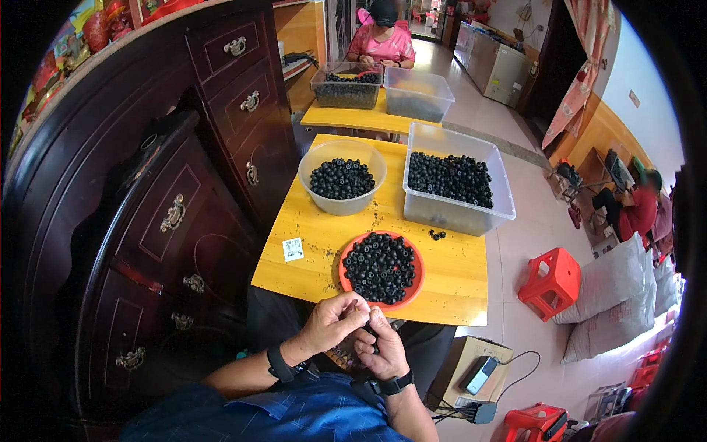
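Note:
Just over the near edge of the yellow table [294, 221], my two hands meet fingertip to fingertip. My left hand [329, 322] is closed in a pinch of thumb and forefinger; whatever lies between them is too small to make out. My right hand [384, 352] is curled round a small black ring-shaped part [370, 337], its thumb touching the left fingertips. Right beyond them sits a shallow red-orange bowl [420, 274], heaped with small black ring-shaped parts [379, 267]. Each wrist wears a black band.
Behind the bowl stand a round translucent tub [335, 208] and a rectangular clear bin [449, 218], both holding black parts. Several loose parts [437, 235] and a white label [293, 250] lie on the table. A dark cabinet [162, 243] borders the left; a red stool [550, 283] stands right. Another person [383, 44] works opposite.

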The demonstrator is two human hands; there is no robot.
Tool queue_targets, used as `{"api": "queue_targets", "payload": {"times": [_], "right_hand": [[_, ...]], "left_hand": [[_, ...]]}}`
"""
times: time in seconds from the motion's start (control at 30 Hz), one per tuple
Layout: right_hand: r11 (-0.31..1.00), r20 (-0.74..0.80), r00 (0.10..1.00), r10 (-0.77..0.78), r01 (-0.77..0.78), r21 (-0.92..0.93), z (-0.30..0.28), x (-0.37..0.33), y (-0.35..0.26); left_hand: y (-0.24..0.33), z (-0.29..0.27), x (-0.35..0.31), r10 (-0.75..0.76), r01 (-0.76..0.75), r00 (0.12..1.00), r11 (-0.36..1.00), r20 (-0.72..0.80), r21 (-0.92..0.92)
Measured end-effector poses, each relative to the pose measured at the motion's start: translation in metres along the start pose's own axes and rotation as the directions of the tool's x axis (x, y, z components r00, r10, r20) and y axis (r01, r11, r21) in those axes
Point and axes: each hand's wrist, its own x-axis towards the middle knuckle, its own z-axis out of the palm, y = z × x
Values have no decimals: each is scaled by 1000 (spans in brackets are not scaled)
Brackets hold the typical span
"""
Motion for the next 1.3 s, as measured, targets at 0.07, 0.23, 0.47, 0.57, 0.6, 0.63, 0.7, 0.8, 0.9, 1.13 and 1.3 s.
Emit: {"api": "queue_targets", "payload": {"times": [0.07,0.23,0.47,0.57,0.6,0.63,0.7,0.8,0.9,1.13,1.3], "right_hand": [[1000,1,1000,0,0,9,2,-2,-1],[999,34,999,-29,30,-21,-1,-2,2],[999,67,998,-5,8,-34,-7,-2,-1],[999,39,999,-22,21,34,-3,-3,-5],[999,47,998,-42,41,20,-2,-3,-7],[999,47,998,-46,45,19,-1,-3,-7],[998,45,998,-51,50,22,-1,-3,-8],[997,17,998,-55,54,57,-3,-1,-8],[997,-4,998,-65,65,44,-4,-1,-7],[998,-7,998,-57,57,33,-3,-1,-6],[995,-8,997,-82,82,-57,-6,-1,-4]], "left_hand": [[2,-1,0,11,-11,1000,999,3,-38],[18,-5,-1,-136,150,986,976,100,-159],[7,-11,4,-117,162,970,964,213,-209],[7,-14,3,-59,74,984,994,171,-84],[7,-15,4,-66,82,982,993,176,-89],[10,-16,4,-23,10,990,995,138,94],[23,-19,6,44,-95,991,895,125,436],[29,-22,10,160,-253,965,772,206,584],[35,-24,14,115,-246,962,756,247,606],[24,-32,17,61,-263,943,739,327,620],[25,-28,17,91,-294,933,752,349,590]]}}
